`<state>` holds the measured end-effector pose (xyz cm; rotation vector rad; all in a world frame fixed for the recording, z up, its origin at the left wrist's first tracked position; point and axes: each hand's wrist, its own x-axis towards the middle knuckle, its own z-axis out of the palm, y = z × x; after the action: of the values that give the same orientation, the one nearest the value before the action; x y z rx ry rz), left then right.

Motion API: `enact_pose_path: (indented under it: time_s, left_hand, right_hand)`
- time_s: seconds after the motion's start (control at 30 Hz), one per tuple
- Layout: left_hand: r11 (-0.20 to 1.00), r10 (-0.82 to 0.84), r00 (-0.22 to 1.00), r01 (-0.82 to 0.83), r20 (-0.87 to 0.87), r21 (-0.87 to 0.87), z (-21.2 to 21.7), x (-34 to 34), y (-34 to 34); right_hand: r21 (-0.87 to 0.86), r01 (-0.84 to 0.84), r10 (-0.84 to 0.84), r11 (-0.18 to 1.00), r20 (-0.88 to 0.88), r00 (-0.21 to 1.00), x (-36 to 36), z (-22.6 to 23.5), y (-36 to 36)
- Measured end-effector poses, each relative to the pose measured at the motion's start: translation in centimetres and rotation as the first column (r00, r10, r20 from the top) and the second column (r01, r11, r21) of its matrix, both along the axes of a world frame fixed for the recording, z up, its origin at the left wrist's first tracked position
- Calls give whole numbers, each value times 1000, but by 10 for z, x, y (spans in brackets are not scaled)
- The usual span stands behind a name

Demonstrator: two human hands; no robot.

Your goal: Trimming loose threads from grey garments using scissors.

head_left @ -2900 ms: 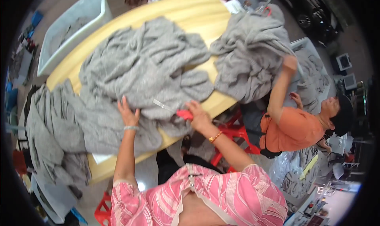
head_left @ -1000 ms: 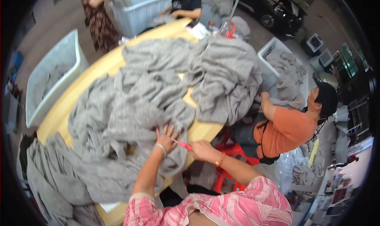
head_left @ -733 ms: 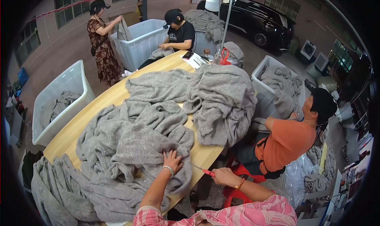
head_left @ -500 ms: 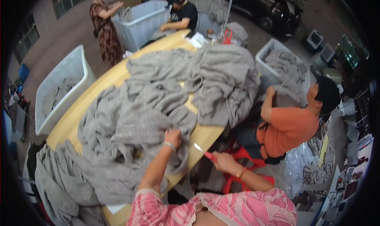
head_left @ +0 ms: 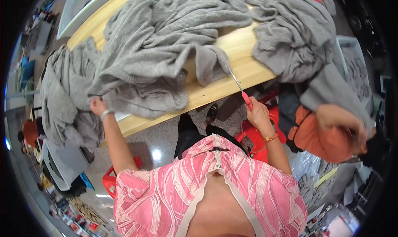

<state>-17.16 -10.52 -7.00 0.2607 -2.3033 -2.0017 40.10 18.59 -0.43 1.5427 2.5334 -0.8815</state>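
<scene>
A large grey knitted garment (head_left: 166, 42) is spread in folds over the yellow wooden worktop (head_left: 232, 77), with one end draped over the near-left edge. The left hand (head_left: 98, 106) is placed at that near edge, and its fingers (head_left: 92, 102) are closed on a fold of the grey knit, so that the fabric lies directly within and above the grasp. A slim tool with a red handle and a thin metal shaft (head_left: 241, 89) is held in the right hand (head_left: 258, 114); the fingers are clenched around the handle. The metal tip is directed up and to the left, ending just beside a hanging sleeve-like strip of the garment (head_left: 211, 63) at the worktop edge; whether contact is made cannot be told. A second heap of grey knitwear (head_left: 298, 38) lies on the far-right part of the worktop. A person in an orange top (head_left: 319, 133) is positioned at the right, with an arm raised under that heap.
</scene>
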Motion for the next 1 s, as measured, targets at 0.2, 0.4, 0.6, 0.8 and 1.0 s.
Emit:
enact_pose_path:
  time_s: [0.2, 0.4, 0.6, 0.8, 1.0]
  left_hand:
    - [854, -504, 863, 505, -45, 127, -51, 169, 49]
    - [842, -535, 812, 492, 234, 220, -56, 185, 106]
    - [835, -547, 719, 504, 429, 219, -79, 134, 113]
    - [711, -671, 738, 667, 67, -223, -72, 124, 104]
    - [384, -882, 469, 757, -31, 529, 42, 171, 127]
  right_hand:
    - [-6, -146, 146, 989, 44, 988, -28, 10, 0]
    - [115, -395, 402, 911, -43, 915, -65, 5, -2]
    - [42, -494, 483, 868, 155, 862, -76, -34, -18]
    - [4, -304, 300, 953, 156, 941, -93, -39, -6]
    - [-116, -158, 178, 981, 186, 966, -108, -13, 42]
